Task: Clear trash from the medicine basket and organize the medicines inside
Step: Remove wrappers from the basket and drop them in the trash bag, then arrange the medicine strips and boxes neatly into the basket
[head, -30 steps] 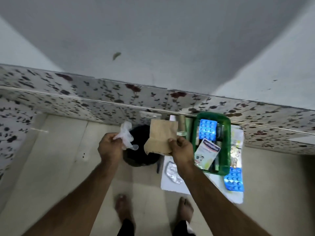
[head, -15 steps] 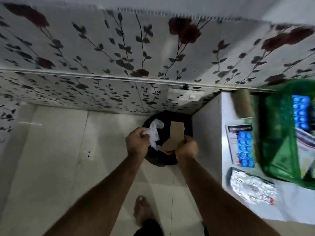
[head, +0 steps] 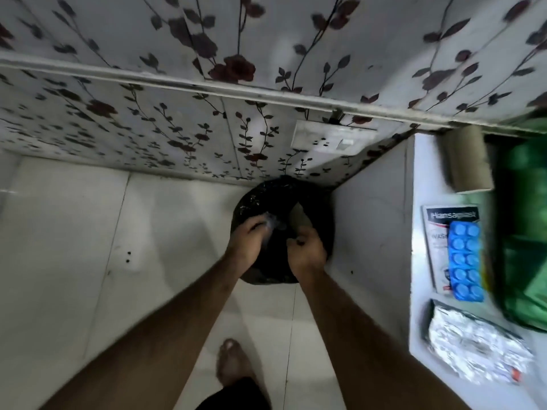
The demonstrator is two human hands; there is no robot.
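Both my hands are down inside the black bin bag (head: 260, 199) on the floor. My left hand (head: 247, 244) pinches a crumpled clear plastic wrapper (head: 271, 221), which is blurred at the fingertips. My right hand (head: 307, 251) is curled on a brown paper piece (head: 299, 213) that sticks up into the bag; the paper's lower end is hidden behind the hand. The green medicine basket (head: 522, 232) stands blurred at the right edge on a white table (head: 418, 294), well away from both hands.
Beside the basket on the table lie a blue blister pack (head: 466, 260) on a Hansaplast box (head: 438, 229), a foil strip (head: 473, 347) and a brown box (head: 467, 161). A wall socket (head: 331, 137) sits above the bin. My bare foot (head: 233, 365) is on the tiled floor.
Both hands have dropped from above the bin down into the bag, carrying the plastic and the brown paper. The camera has tilted down and left, pushing the basket to the right edge.
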